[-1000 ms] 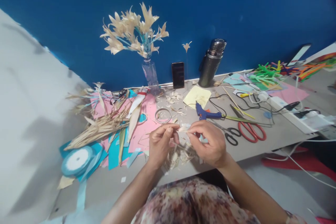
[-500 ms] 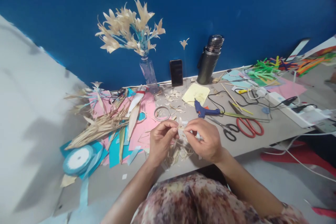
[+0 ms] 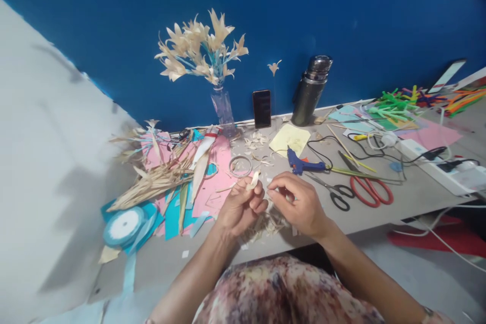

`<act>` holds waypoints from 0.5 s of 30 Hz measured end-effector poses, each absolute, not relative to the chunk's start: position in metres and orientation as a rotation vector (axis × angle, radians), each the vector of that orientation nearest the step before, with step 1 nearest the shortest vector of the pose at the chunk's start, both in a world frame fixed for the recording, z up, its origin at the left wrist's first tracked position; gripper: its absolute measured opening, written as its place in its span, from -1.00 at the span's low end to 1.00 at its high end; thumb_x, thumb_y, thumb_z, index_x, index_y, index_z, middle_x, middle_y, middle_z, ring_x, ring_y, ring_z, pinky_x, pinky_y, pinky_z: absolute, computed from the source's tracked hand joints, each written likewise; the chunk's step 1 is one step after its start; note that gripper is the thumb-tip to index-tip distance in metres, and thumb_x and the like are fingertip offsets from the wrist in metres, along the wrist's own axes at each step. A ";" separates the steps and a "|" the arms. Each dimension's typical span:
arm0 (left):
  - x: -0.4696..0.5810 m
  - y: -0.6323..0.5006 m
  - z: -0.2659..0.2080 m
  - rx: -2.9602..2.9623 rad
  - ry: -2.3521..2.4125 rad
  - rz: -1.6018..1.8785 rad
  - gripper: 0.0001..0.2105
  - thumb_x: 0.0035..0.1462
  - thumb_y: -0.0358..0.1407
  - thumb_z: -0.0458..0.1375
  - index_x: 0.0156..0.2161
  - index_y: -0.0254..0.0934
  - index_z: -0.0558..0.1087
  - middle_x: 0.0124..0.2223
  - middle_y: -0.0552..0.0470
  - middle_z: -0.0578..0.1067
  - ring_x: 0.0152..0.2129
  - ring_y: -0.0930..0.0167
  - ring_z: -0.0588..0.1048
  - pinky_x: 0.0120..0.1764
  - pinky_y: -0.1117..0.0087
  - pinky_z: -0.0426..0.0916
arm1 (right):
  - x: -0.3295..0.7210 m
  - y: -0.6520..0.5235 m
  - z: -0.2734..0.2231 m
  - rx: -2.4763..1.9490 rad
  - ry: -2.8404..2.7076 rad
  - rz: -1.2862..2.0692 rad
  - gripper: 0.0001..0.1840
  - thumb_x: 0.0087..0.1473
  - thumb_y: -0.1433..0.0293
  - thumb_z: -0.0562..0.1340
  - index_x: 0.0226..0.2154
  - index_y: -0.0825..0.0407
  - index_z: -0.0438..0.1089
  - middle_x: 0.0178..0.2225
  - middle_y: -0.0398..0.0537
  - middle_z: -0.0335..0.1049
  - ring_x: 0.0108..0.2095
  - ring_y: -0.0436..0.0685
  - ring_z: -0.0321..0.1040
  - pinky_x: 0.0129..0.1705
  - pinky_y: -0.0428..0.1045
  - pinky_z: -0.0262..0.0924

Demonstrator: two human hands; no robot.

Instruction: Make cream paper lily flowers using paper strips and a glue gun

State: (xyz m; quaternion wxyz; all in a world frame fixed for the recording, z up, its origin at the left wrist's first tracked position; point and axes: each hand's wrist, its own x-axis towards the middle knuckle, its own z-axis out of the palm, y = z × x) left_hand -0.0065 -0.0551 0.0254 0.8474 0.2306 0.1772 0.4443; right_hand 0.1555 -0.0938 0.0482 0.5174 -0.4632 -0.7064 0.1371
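My left hand (image 3: 243, 205) pinches a small cream husk petal (image 3: 254, 180) upright between thumb and fingertips. Close by on the right, my right hand (image 3: 298, 202) has its thumb and forefinger pressed together; whatever is between them is too small to make out. Pale husk scraps (image 3: 268, 225) lie on the table beneath both hands. Beyond my right hand are a blue glue gun (image 3: 304, 164), black-handled scissors (image 3: 339, 197) and red-handled scissors (image 3: 374, 191). A roll of tape (image 3: 240, 166) lies just past my left hand.
Husk flowers (image 3: 201, 45) stand in a clear bottle (image 3: 224, 111) by the blue wall, near a phone (image 3: 261, 109) and a flask (image 3: 311, 91). Dried husks (image 3: 152, 185) and a ribbon spool (image 3: 125, 225) are at left; a power strip (image 3: 433, 164) with cables is at right.
My hands were together at the small husk piece; now they are apart. My left hand has turned, raising the petal upright. The whole view has shifted slightly.
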 end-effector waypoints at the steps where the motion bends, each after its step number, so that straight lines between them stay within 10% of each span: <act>1: -0.007 -0.055 0.025 0.491 0.372 0.932 -0.67 -0.07 -0.33 0.49 -0.38 -0.32 0.38 -0.40 0.15 0.37 -0.65 0.64 0.15 -0.56 0.54 0.13 | 0.156 -0.094 0.049 -1.101 -1.691 0.333 -0.87 0.17 0.56 0.24 -0.31 0.01 0.43 -0.35 -0.09 0.49 -0.45 0.00 0.34 -0.39 -0.09 0.25; 15: 0.002 -0.058 0.020 0.529 0.400 0.869 -0.67 -0.05 -0.28 0.47 -0.42 -0.34 0.36 -0.48 0.16 0.33 -0.65 0.62 0.17 -0.54 0.53 0.13 | 0.159 -0.095 0.044 -1.105 -1.639 0.446 -0.88 0.18 0.54 0.23 -0.29 0.03 0.46 -0.31 -0.06 0.50 -0.41 0.01 0.34 -0.37 -0.08 0.25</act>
